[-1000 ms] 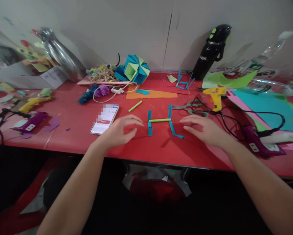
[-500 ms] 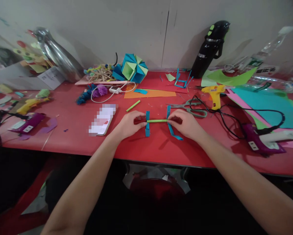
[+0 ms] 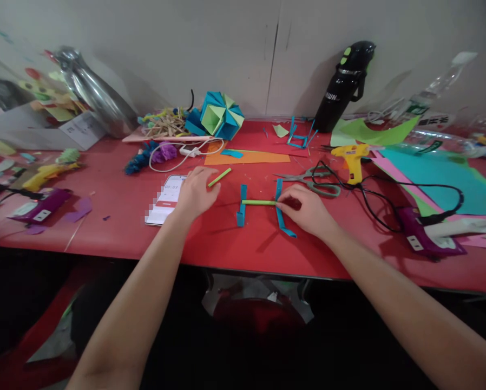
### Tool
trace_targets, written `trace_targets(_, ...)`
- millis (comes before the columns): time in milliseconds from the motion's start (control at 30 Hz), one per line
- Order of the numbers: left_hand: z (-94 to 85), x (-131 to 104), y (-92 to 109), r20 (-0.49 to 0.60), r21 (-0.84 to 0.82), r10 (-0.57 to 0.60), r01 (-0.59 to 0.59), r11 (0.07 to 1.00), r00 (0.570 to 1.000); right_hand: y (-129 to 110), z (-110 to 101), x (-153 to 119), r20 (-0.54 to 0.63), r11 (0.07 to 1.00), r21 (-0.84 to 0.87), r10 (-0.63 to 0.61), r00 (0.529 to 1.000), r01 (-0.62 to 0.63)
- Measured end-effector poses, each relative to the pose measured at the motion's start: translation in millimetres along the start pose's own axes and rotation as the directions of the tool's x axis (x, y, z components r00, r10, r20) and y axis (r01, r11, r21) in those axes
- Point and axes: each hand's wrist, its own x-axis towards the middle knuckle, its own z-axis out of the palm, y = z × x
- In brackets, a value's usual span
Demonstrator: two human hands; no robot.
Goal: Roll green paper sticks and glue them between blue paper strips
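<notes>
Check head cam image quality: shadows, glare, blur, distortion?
Head view: black bottle shadows the wall; head view: steel flask shows bright highlights; head view: both lean outward, likely lens distortion; head view: pixel blocks cover part of the phone; head view: below the red table, nearly black.

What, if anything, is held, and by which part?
The right hand appears to pinch the green stick between the blue strips, at its right end; the left hand visibly holds nothing.
</notes>
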Motion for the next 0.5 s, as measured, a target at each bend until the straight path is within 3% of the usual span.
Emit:
trace_targets(100, 7.2, 0.8, -6.5, 0.020, 0.145, -0.143, 0.139, 0.980, 0.989, -0.2, 0.9, -1.0, -0.029, 1.000, 0.012, -0.017, 0.999, 0.017)
trace_targets(300, 9.2, -1.1, -8.7, 0.055, 0.168, -0.187, 0.176, 0.970, 0.981, -8.0, 0.5, -1.8, -0.124, 0.999, 0.035, 0.004, 0.992, 0.000)
trace_targets(400, 1.3, -3.4, -5.8, 0.037, 0.071, -0.208, 0.205, 0.976, 0.977, -6.8, -5.9, -2.1, -0.183, 1.000, 0.001, 0.020, 0.983, -0.020)
trace_targets(500, -6.8, -8.3, -1.0, 0.038, -0.145, -0.230, 0.234, 0.961, 0.972, 11.1, -27.3, -1.3, -0.350, 0.989, -0.096, 0.074, 0.934, -0.115)
